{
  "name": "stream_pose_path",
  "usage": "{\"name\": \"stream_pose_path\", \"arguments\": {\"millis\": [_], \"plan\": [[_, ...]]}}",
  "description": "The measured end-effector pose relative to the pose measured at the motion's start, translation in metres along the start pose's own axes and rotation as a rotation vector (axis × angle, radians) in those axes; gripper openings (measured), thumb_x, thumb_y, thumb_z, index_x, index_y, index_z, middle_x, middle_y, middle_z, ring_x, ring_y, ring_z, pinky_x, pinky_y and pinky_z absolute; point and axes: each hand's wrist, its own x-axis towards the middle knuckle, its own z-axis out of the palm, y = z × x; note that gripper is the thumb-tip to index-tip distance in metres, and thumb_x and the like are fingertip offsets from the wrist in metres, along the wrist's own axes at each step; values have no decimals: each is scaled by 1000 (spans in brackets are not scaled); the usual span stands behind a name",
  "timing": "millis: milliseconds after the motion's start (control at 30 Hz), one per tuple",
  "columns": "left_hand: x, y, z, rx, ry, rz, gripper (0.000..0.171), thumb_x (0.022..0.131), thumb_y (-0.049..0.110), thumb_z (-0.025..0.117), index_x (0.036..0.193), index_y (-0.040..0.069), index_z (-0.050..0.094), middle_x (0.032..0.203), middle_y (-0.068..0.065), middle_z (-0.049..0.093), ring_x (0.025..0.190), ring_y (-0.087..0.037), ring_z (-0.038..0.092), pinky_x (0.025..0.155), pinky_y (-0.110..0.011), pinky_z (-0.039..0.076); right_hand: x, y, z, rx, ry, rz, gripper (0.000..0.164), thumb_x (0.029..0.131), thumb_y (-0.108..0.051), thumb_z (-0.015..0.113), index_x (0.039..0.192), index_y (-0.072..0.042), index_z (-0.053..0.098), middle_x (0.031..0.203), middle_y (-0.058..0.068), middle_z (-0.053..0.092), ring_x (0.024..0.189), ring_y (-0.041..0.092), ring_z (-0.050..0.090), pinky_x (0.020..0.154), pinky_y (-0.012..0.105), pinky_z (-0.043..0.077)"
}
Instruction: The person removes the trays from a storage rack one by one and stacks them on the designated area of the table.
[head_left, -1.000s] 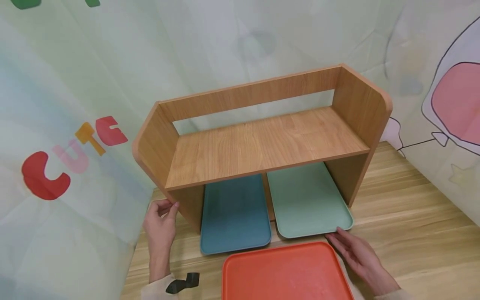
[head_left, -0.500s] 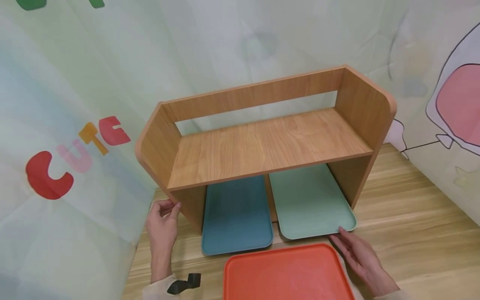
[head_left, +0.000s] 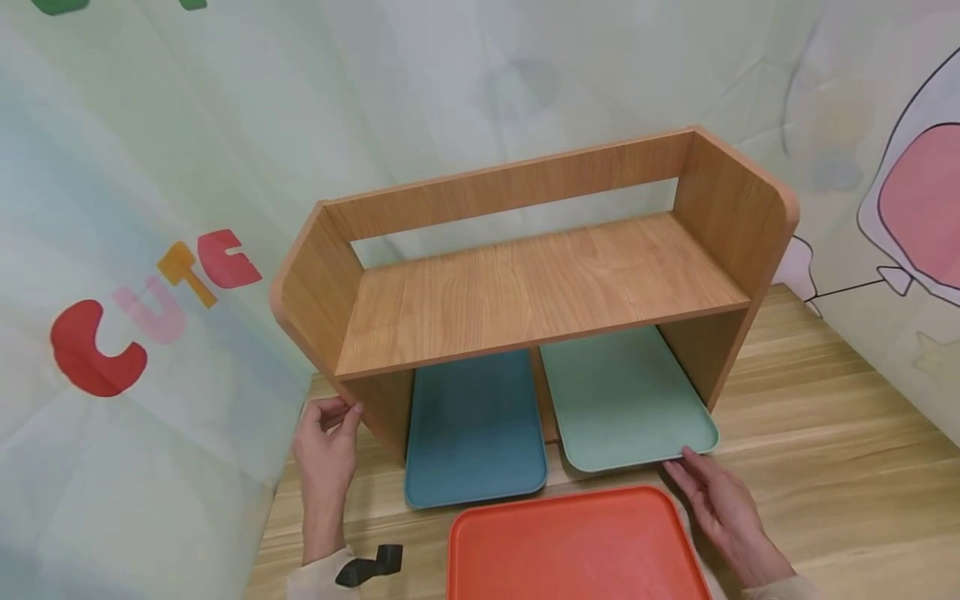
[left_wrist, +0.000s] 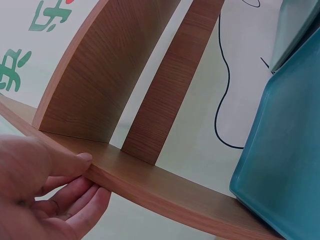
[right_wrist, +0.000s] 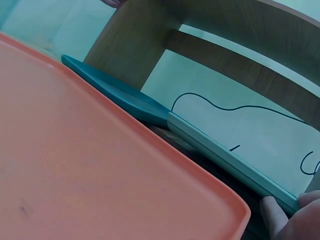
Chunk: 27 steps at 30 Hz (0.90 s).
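Observation:
A wooden desktop shelf (head_left: 525, 292) stands on the table. My left hand (head_left: 326, 458) pinches the front edge of its left side panel (left_wrist: 75, 90), thumb on one face and fingers on the other. Under the shelf board lie a blue tray (head_left: 476, 442) on the left and a light green tray (head_left: 622, 408) on the right, both with their front ends sticking out. At the front right corner of the light green tray, my right hand (head_left: 723, 508) grips the rim, thumb on top and fingers below. A red tray (head_left: 577, 546) lies in front, close to both.
Fabric backdrops with printed letters (head_left: 97, 350) and a balloon picture (head_left: 926, 208) rise at the left, back and right. Wood-grain tabletop (head_left: 847, 433) shows right of the shelf. A black strap (head_left: 369, 567) sits on the left wrist.
The light green tray's front edge has moved slightly inward under the shelf, with my right hand following it. My left hand keeps its hold on the side panel. The head view has shifted a little.

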Motion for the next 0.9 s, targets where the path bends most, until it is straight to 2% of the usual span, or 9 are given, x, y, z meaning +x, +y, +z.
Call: {"name": "stream_pose_path", "arguments": {"millis": [200, 433, 600, 733, 900], "plan": [[0, 0, 0, -5, 0, 2, 17, 90, 6, 63, 103, -3, 57, 101, -15, 63, 87, -8, 56, 68, 3, 42, 1, 1, 1, 19, -35, -15, 18, 97, 5, 44, 99, -2, 60, 100, 12, 68, 97, 19, 68, 95, 32, 51], [0, -1, 0, -10, 3, 9, 17, 90, 6, 64, 102, -4, 58, 100, -15, 64, 80, 10, 51, 68, 3, 42, 1, 2, 2, 29, -24, -17, 18, 97, 4, 45, 98, -2, 62, 100, 14, 69, 98, 20, 68, 95, 32, 51], [0, -1, 0, -20, 2, 10, 17, 90, 6, 64, 102, -4, 58, 100, -15, 64, 79, 12, 51, 68, 2, 43, -3, 2, 1, 14, -52, -26, 21, 98, 4, 42, 97, -1, 63, 99, 15, 70, 97, 20, 68, 92, 31, 53], [0, -2, 1, -21, 3, 3, 17, 90, 6, 64, 102, -3, 58, 100, -15, 64, 81, 7, 53, 68, 2, 43, -5, 1, 1, 41, -119, -45, 25, 99, 6, 38, 97, 3, 63, 98, 18, 69, 98, 23, 68, 91, 34, 54], [0, -1, 1, -13, 4, -15, 18, 90, 7, 64, 104, -3, 57, 101, -15, 63, 89, -11, 58, 68, 3, 42, -7, -1, -1, 59, -208, -38, 31, 100, 7, 34, 99, 5, 65, 100, 20, 69, 100, 25, 68, 92, 35, 54]]}}
